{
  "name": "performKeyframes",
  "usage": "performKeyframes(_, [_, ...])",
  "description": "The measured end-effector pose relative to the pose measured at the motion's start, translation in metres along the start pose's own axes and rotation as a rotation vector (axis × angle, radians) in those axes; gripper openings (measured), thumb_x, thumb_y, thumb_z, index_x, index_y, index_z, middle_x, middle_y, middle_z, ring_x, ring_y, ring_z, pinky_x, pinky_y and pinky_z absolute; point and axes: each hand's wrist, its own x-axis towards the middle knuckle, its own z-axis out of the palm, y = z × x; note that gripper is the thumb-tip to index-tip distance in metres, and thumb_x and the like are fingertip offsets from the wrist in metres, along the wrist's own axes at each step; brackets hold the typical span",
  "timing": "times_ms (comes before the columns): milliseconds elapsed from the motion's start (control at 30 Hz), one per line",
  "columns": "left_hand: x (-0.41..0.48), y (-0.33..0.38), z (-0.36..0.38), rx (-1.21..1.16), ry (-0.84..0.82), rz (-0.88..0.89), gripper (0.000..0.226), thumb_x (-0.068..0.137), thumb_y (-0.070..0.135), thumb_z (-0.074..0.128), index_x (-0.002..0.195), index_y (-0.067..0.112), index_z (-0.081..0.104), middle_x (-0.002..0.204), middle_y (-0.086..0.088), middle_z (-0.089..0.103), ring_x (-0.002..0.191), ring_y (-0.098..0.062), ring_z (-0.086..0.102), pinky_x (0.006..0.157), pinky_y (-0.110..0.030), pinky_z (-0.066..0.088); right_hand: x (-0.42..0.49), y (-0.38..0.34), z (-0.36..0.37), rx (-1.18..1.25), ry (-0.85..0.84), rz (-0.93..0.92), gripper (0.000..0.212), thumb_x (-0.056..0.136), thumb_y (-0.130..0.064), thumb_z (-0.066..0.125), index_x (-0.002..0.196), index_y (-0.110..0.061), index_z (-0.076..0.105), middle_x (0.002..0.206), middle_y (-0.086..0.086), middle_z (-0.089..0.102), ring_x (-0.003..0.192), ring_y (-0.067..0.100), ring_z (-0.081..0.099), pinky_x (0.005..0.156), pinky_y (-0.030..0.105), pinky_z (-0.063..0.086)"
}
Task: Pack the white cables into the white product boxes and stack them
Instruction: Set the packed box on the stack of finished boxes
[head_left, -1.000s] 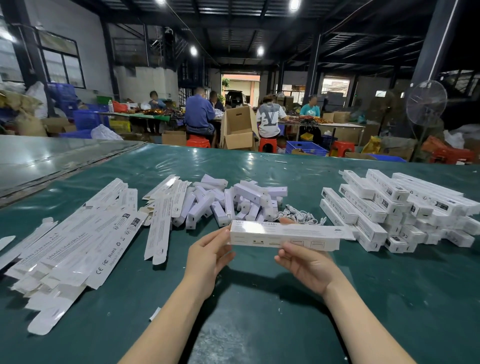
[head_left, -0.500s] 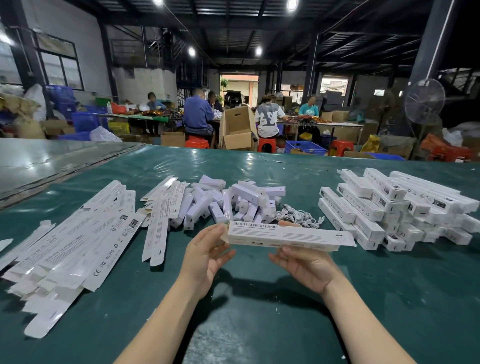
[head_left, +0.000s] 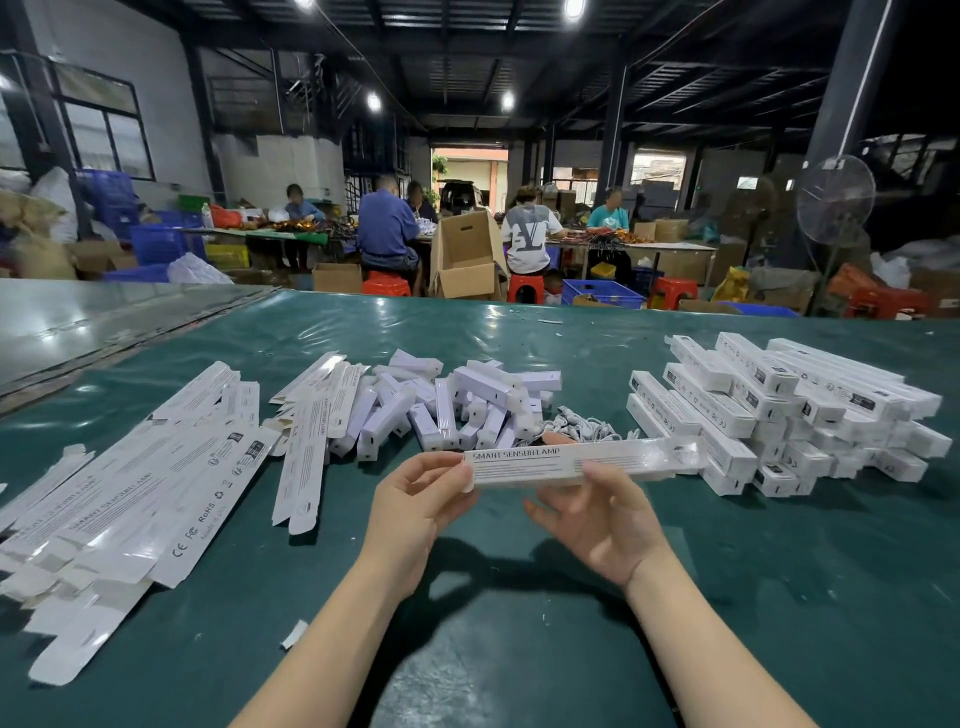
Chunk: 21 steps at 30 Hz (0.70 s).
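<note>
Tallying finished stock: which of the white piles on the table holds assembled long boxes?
The right-hand pile: long closed boxes stacked in layers. The left pile is flat unfolded cartons; the middle heap is short small boxes.

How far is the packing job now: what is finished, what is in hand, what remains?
Done: a stack of closed boxes on the right. In hand: the left hand and right hand hold one long box. Left: many flat cartons at the left, a heap of small boxes and loose white cables in the middle.
</note>
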Motion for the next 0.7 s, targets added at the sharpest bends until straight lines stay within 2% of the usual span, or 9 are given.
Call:
performKeyframes(67, [-0.0001, -0.0016, 0.0002, 0.069, 0.002, 0.04, 0.014, 0.077, -0.005, 0.063, 0.071, 0.007, 0.064, 0.073, -0.008, 0.071, 0.068, -0.013, 0.067, 0.066, -0.023, 0.057, 0.002, 0.0034, 0.0056, -0.04, 0.145, 0.018, 0.069, 0.031, -0.043, 0.091, 0.091, -0.013, 0.073, 0.08, 0.009, 0.07, 0.062, 0.018, 0.065, 0.057, 0.03, 0.056])
performKeyframes(100, [-0.0003, -0.0023, -0.0003, 0.103, 0.001, 0.053, 0.015, 0.077, -0.006, 0.064, 0.071, 0.007, 0.065, 0.072, -0.007, 0.071, 0.068, -0.013, 0.067, 0.068, -0.024, 0.057, 0.0038, 0.0049, 0.0064, -0.06, 0.242, 0.026, 0.068, 0.039, -0.047, 0.087, 0.093, -0.01, 0.07, 0.076, 0.009, 0.069, 0.059, 0.017, 0.064, 0.052, 0.027, 0.055])
performKeyframes(200, [0.0003, -0.0049, -0.0032, 0.121, 0.025, 0.055, 0.016, 0.078, -0.006, 0.064, 0.069, 0.007, 0.067, 0.071, -0.006, 0.071, 0.067, -0.011, 0.066, 0.064, -0.022, 0.057, 0.0043, 0.0055, 0.0065, -0.08, 0.412, -0.002, 0.036, 0.07, -0.037, 0.061, 0.091, -0.008, 0.06, 0.062, 0.007, 0.069, 0.048, 0.015, 0.064, 0.044, 0.022, 0.051])
performKeyframes(267, [0.0028, -0.0049, -0.0053, 0.083, 0.063, 0.039, 0.013, 0.078, -0.005, 0.064, 0.071, 0.005, 0.067, 0.071, -0.006, 0.071, 0.068, -0.013, 0.066, 0.062, -0.021, 0.056, 0.0043, 0.0052, 0.0052, -0.076, 0.407, -0.008, 0.022, 0.084, -0.028, 0.054, 0.086, -0.007, 0.06, 0.061, 0.008, 0.069, 0.048, 0.016, 0.065, 0.045, 0.023, 0.053])
performKeyframes(333, [0.0055, -0.0047, -0.0072, 0.059, 0.095, 0.025, 0.012, 0.078, -0.005, 0.063, 0.07, 0.004, 0.065, 0.07, -0.005, 0.071, 0.068, -0.013, 0.066, 0.061, -0.019, 0.055, 0.0038, 0.0056, 0.0046, -0.088, 0.376, 0.001, 0.021, 0.087, -0.023, 0.052, 0.084, -0.005, 0.061, 0.064, 0.01, 0.07, 0.052, 0.018, 0.066, 0.048, 0.025, 0.054])
performKeyframes(533, [0.0062, -0.0046, -0.0075, -0.013, 0.111, -0.029, 0.007, 0.078, -0.005, 0.063, 0.072, -0.001, 0.064, 0.067, -0.005, 0.071, 0.063, -0.009, 0.067, 0.059, -0.015, 0.053, 0.0028, 0.0062, 0.0006, -0.189, 0.261, 0.04, 0.03, 0.071, -0.027, 0.057, 0.091, -0.005, 0.064, 0.077, 0.009, 0.073, 0.067, 0.019, 0.07, 0.058, 0.027, 0.057])
performKeyframes(633, [0.0058, -0.0041, -0.0056, -0.048, 0.116, -0.025, 0.01, 0.079, -0.005, 0.06, 0.072, 0.001, 0.063, 0.065, -0.003, 0.07, 0.062, -0.007, 0.067, 0.059, -0.016, 0.054, 0.0002, 0.0043, -0.0022, -0.197, 0.205, 0.036, 0.032, 0.07, -0.023, 0.058, 0.097, -0.007, 0.063, 0.084, 0.008, 0.073, 0.075, 0.02, 0.071, 0.061, 0.028, 0.057])
performKeyframes(700, [0.0049, -0.0034, -0.0043, -0.068, 0.12, -0.014, 0.011, 0.081, -0.003, 0.059, 0.073, 0.003, 0.062, 0.064, -0.001, 0.07, 0.062, -0.006, 0.066, 0.058, -0.015, 0.053, -0.0004, 0.0041, -0.0011, -0.165, 0.17, 0.024, 0.039, 0.066, -0.023, 0.07, 0.1, -0.005, 0.064, 0.088, 0.01, 0.073, 0.079, 0.022, 0.071, 0.065, 0.03, 0.058])
